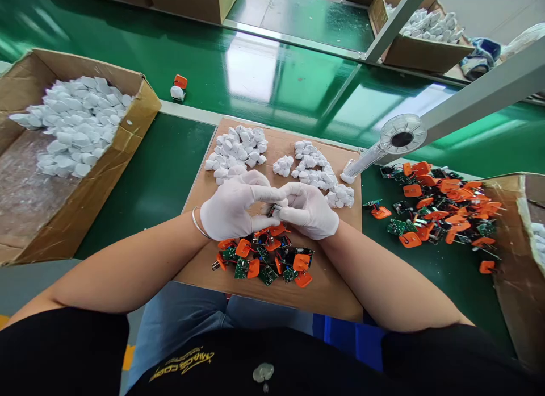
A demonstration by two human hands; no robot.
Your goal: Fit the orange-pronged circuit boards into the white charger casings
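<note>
My left hand, in a white glove, meets my gloved right hand above the brown board. Pinched between the fingertips of both is a small electronic part, dark and metallic; the fingers cover most of it. Just below the hands lies a heap of green circuit boards wired to orange plastic pieces. Beyond my fingers, white plastic housings sit in a large pile at the left of the board. More white housings form smaller clusters to the right.
At left stands a cardboard box holding white housings. A bigger heap of orange pieces and boards lies at right, beside another cardboard box. A clear plastic reel hangs near a slanted metal post. One orange-and-white unit stands behind.
</note>
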